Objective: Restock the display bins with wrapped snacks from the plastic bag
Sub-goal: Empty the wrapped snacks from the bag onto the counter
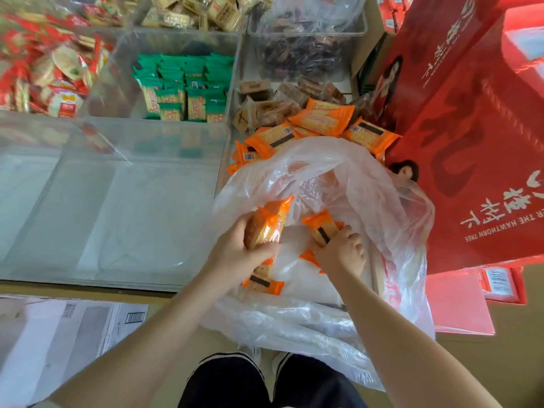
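Orange-wrapped snacks (266,223) gripped in left hand (235,254), one more pinched by right hand (341,251) inside plastic bag (382,201) | pile (321,125) already in bin at display's right edge | advised: lift both clear of film, lay flat on pile, avoid crushing.

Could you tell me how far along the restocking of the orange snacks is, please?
Done: a pile of orange packs already lies in the bin beyond the plastic bag. In hand: the left hand grips a few packs, and the right hand grasps another inside the bag. Left: a few packs remain in the bag.
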The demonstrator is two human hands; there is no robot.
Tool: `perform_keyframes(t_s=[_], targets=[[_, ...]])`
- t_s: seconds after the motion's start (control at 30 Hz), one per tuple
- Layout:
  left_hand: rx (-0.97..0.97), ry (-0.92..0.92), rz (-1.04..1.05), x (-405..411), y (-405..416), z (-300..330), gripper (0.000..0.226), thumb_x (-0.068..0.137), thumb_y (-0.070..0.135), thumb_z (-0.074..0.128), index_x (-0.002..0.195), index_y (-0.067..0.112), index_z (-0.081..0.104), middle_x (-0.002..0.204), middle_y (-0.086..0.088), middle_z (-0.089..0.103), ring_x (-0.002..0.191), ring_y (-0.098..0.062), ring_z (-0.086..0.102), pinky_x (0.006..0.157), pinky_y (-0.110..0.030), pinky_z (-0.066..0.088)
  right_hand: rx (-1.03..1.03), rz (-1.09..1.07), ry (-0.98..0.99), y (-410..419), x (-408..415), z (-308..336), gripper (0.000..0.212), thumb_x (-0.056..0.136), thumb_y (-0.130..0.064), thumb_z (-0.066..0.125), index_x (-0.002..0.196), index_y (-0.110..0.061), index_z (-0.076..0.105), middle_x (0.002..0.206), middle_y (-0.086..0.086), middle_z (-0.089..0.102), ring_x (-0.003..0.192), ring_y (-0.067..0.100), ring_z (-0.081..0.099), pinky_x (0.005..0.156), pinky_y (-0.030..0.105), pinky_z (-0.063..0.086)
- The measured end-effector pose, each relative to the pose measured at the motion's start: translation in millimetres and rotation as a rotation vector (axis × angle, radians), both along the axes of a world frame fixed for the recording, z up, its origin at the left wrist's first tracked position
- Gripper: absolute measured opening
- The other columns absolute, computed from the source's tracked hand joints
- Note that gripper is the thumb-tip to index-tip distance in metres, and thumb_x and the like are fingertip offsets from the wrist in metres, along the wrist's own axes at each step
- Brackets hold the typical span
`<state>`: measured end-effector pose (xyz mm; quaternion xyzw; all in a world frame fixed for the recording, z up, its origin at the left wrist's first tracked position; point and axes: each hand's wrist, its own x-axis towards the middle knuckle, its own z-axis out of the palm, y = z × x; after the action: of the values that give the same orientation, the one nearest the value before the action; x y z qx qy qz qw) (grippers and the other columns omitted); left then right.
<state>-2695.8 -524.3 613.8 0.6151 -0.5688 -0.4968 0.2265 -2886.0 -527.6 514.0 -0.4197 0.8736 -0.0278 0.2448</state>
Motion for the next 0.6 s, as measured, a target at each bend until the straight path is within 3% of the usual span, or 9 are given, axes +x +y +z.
perform_keyframes(t_s=[0.1, 0.2, 0.33, 0.43, 0.5, 0.6], targets=[[0.074, 0.224, 0.113, 2, -16, 16, 0.035, 0.061, 0.036, 0.068, 0.094, 0.036, 0.059, 0.090, 0.013, 0.069, 0.087, -0.005, 0.065, 0.082, -0.026, 0.050, 0.017, -0.087, 0.037, -14, 10, -2, 0.089, 0.073, -0.057, 0.068, 0.134, -0.008, 0.027, 0.133, 0.013, 0.045, 0.121, 0.033, 0.045, 0.096, 0.041, 0.037], [0.119, 0.377, 0.108, 3, -27, 29, 0.037, 0.063, 0.032, 0.069, 0.099, 0.024, 0.064, 0.085, 0.006, 0.072, 0.085, -0.013, 0.068, 0.081, -0.032, 0.051, 0.052, -0.066, 0.097, -22, 19, -7, 0.091, 0.075, -0.052, 0.069, 0.140, -0.010, 0.021, 0.135, 0.015, 0.044, 0.121, 0.033, 0.046, 0.094, 0.043, 0.039], [0.133, 0.507, 0.003, 9, -44, 50, 0.040, 0.067, 0.027, 0.067, 0.106, 0.022, 0.063, 0.099, -0.004, 0.070, 0.092, -0.021, 0.067, 0.083, -0.034, 0.053, 0.087, -0.012, 0.089, -20, 19, -3, 0.075, 0.081, -0.032, 0.065, 0.138, -0.012, 0.022, 0.132, 0.014, 0.043, 0.118, 0.033, 0.046, 0.092, 0.041, 0.041], [0.024, 0.512, -0.033, 14, -66, 62, 0.030, 0.070, 0.023, 0.068, 0.099, 0.023, 0.063, 0.084, 0.007, 0.068, 0.080, -0.008, 0.063, 0.071, -0.019, 0.050, 0.094, 0.112, -0.042, 4, 16, 6, 0.063, 0.079, -0.025, 0.059, 0.134, -0.019, 0.027, 0.124, 0.009, 0.047, 0.111, 0.030, 0.049, 0.088, 0.039, 0.044], [-0.025, 0.478, -0.028, 16, -88, 67, 0.028, 0.079, 0.016, 0.071, 0.103, 0.024, 0.059, 0.087, 0.008, 0.065, 0.080, -0.004, 0.061, 0.067, -0.013, 0.048, 0.068, 0.144, -0.243, 19, 16, 24, 0.060, 0.075, -0.025, 0.064, 0.128, -0.024, 0.036, 0.115, 0.005, 0.055, 0.099, 0.023, 0.055, 0.082, 0.035, 0.049], [-0.116, 0.277, -0.066, 12, -128, 68, 0.040, 0.081, 0.020, 0.070, 0.111, 0.033, 0.046, 0.097, 0.020, 0.058, 0.088, 0.003, 0.056, 0.075, -0.017, 0.044, -0.066, 0.252, -0.397, 13, 9, 77, 0.058, 0.075, -0.028, 0.070, 0.122, -0.041, 0.039, 0.097, -0.007, 0.060, 0.079, 0.007, 0.056, 0.062, 0.011, 0.043]])
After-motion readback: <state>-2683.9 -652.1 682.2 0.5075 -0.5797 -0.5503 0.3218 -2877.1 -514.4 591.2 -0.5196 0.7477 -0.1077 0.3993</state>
